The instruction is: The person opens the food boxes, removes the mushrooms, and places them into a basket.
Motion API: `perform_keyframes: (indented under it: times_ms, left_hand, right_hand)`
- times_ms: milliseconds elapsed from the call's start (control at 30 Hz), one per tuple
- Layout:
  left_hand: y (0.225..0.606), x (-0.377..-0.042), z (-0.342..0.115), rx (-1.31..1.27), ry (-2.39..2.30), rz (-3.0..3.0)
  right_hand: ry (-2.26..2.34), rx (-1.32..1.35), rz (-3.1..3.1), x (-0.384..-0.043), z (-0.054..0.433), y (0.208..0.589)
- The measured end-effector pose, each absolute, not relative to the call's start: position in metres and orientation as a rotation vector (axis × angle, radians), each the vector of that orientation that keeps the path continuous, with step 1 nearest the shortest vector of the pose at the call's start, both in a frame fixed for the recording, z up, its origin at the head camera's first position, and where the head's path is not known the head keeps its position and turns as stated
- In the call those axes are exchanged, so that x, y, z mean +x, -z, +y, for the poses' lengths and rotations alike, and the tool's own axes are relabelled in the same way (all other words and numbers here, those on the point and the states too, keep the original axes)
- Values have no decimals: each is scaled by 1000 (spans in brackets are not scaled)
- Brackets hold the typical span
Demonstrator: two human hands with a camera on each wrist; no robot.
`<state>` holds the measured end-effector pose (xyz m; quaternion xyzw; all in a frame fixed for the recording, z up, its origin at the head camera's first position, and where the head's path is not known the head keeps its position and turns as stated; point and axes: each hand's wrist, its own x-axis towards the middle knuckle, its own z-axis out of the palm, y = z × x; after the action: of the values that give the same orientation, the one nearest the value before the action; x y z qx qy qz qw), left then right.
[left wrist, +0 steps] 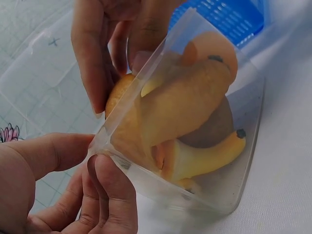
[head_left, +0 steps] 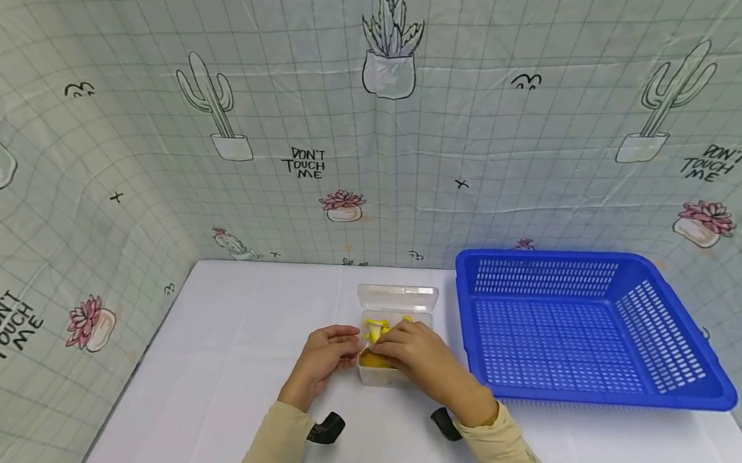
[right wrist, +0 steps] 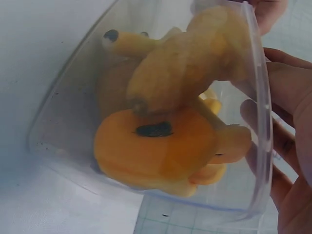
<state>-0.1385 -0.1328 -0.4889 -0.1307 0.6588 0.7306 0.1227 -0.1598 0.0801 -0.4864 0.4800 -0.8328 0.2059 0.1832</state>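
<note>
A clear plastic box (head_left: 373,377) stands on the white table with its hinged lid (head_left: 398,296) raised at the back. My left hand (head_left: 320,359) pinches the box's rim at the left corner. Over the opening, my right hand (head_left: 426,354) reaches in and grips a rounded brownish-yellow piece (left wrist: 119,97) that sticks up at the rim. Through the cloudy wall I see a small yellow banana (left wrist: 207,160) and an orange piece with a black mark (right wrist: 146,158). More yellow pieces (head_left: 375,330) show at the back of the box; my right hand covers part of the contents.
A large blue plastic basket (head_left: 483,336) with slotted walls stands to the right of the box. Black curved parts (head_left: 326,429) show beside both wrists. Behind the table (head_left: 211,366) hangs a gridded cloth (head_left: 277,213) printed with potted plants.
</note>
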Motion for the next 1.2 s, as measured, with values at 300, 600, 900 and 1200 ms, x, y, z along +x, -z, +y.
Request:
perform_keyframes:
  times_ms: [300, 600, 900, 1200]
  left_hand:
    - [488, -139, -133, -383, -2139, 1919]
    - [490, -140, -133, -385, -2120, 1925]
    - [491, -139, -133, -368, -2122, 1922]
    - [490, -137, -134, -370, -2111, 1937]
  right_hand:
    - [-610, 1367, -2307, -162, 81, 490]
    - [-579, 1411, -2287, -167, 77, 486]
    - [-566, 1342, -2235, -165, 77, 495]
    - [-635, 1252, -2175, -163, 77, 506]
